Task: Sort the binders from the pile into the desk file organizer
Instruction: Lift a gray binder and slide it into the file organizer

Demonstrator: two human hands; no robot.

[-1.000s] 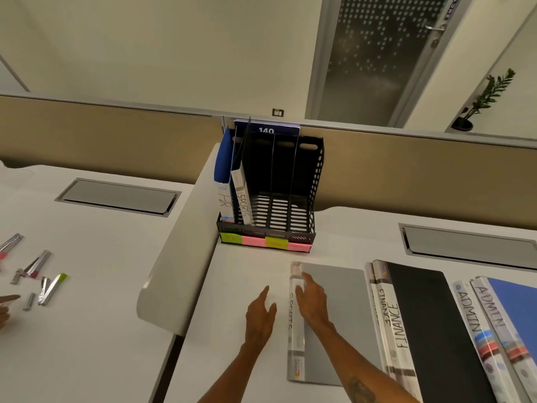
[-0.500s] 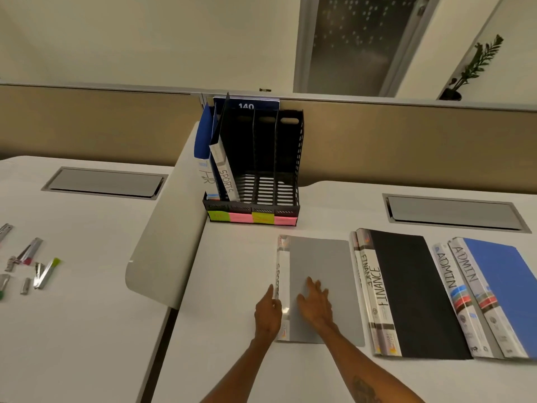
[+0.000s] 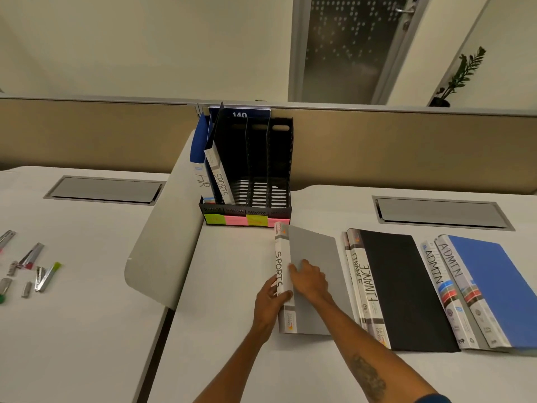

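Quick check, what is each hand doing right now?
Left hand: closed, fingers gripping the spine of the grey binder.
Right hand: resting on that binder's cover; whether it grips cannot be told.
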